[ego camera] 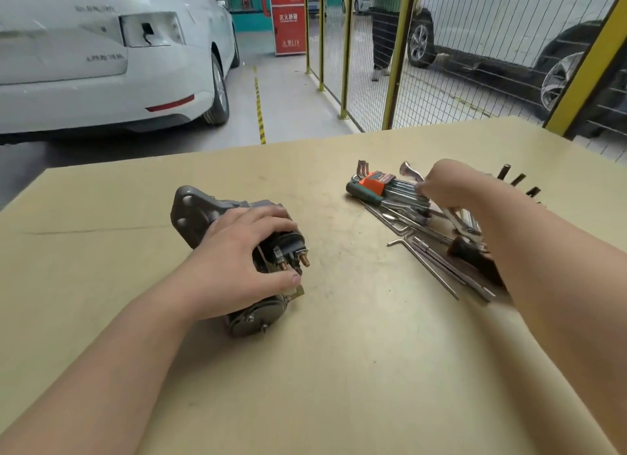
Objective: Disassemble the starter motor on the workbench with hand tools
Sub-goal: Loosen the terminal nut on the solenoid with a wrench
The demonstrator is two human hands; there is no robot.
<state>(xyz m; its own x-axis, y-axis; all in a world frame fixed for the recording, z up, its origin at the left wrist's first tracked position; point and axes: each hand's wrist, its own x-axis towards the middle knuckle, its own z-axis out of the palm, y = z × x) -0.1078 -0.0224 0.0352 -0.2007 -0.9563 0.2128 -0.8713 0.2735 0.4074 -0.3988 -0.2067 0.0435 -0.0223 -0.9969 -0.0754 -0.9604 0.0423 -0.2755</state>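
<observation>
Gripping the starter motor [200, 210] on the bench [339, 369] is the left hand [244, 261]; right of the motor, the right hand [444, 186] is curling among tools [393, 191], grasp unclear.

Left hand [237, 261] gripping, fingers [268, 217] curled; right hand [444, 186] outstretched.

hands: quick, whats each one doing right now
Left hand: closed on the starter motor, holding it on the bench.
Right hand: fingers curled down into the tool pile; whether they hold a tool cannot be told.
</observation>
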